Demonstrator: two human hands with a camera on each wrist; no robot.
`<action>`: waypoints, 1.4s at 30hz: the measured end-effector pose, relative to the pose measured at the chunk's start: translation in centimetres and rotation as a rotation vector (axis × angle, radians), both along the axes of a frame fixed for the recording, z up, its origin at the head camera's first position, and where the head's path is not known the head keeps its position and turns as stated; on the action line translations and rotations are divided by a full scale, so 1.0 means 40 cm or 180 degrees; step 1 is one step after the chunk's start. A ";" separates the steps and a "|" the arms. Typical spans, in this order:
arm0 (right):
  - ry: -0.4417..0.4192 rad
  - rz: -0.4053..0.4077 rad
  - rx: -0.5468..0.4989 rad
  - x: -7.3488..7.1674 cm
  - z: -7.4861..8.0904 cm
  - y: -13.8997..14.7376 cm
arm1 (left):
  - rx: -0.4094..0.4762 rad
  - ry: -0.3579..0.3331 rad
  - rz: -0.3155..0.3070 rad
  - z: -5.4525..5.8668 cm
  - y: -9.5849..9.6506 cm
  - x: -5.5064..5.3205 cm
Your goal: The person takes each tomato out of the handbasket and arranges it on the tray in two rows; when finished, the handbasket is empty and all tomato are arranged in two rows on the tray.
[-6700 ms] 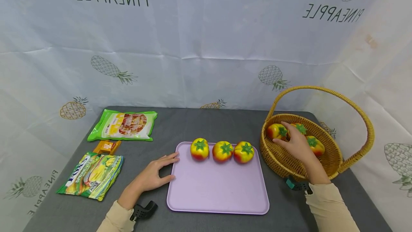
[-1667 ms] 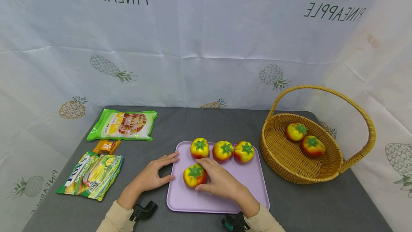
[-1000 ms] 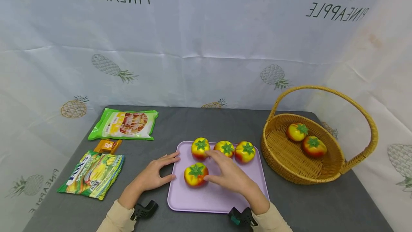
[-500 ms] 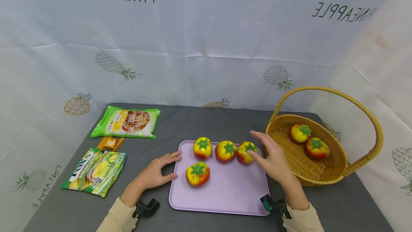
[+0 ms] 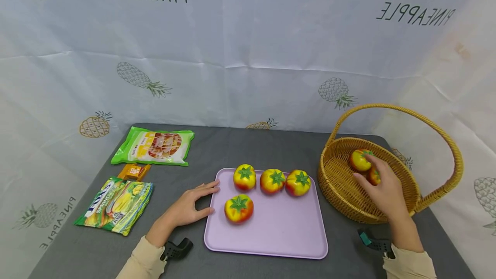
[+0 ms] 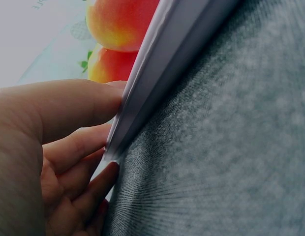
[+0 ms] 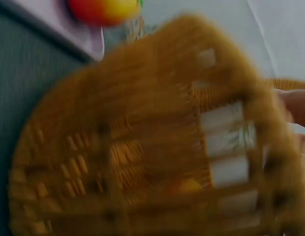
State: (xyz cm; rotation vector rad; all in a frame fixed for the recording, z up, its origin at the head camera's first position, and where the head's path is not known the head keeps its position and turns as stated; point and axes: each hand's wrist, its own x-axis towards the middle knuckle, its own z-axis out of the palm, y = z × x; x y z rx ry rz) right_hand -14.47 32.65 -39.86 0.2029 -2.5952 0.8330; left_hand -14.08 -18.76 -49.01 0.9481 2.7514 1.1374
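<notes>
My left hand (image 5: 187, 208) rests at the left rim of a lilac tray (image 5: 279, 240), fingers fairly straight; in the left wrist view, its thumb and fingers touch the tray edge (image 6: 142, 83). Three red-and-yellow persimmon-like fruits with green tops line the tray's back, among them the middle fruit (image 5: 272, 181). One more fruit (image 5: 239, 209) sits in front of them at left. My right hand (image 5: 387, 190) reaches over the wicker basket (image 5: 345, 199), thumb and fingers apart. Beneath it are a fruit (image 5: 360, 159) and another fruit (image 5: 373, 176), partly hidden by the hand.
The basket's tall handle (image 5: 438, 130) arches over its right side. On the left of the table lie a green-edged food packet (image 5: 155, 146), a small orange packet (image 5: 134, 172) and a green-yellow packet (image 5: 116, 206). A pineapple-print curtain (image 5: 248, 94) hangs behind.
My right hand has carried one fruit from the basket to the tray, let it go, and moved right, back over the basket. The left hand has stayed at the tray.
</notes>
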 end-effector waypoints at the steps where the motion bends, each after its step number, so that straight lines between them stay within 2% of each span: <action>1: -0.0045 -0.0061 0.0017 -0.003 0.000 0.017 | 0.0002 0.0002 0.0000 0.000 0.000 0.000; 9: -0.0643 -0.0342 0.0030 -0.025 -0.009 0.117 | 0.0006 0.0011 -0.0013 -0.001 0.001 -0.003; 14: -0.1041 -0.0487 0.0108 -0.044 -0.024 0.139 | -0.0002 0.0004 -0.0002 0.000 0.001 -0.002; 20: -0.1338 -0.0580 0.0315 -0.057 -0.038 0.146 | -0.0015 0.0009 0.0002 0.000 0.000 0.000; 25: -0.1434 -0.0584 0.0406 -0.060 -0.040 0.145 | -0.0016 0.0001 0.0004 0.001 -0.002 0.002; 33: -0.1335 -0.0545 0.0564 -0.067 -0.046 0.146 | -0.0039 0.0024 0.0024 -0.001 -0.004 0.001; 37: -0.1352 -0.0622 0.0604 -0.063 -0.045 0.144 | -0.0049 0.0054 0.0008 -0.004 -0.004 0.000; 42: -0.1243 -0.0773 0.0632 -0.055 -0.038 0.140 | -0.0048 0.0022 0.0004 -0.004 -0.002 0.001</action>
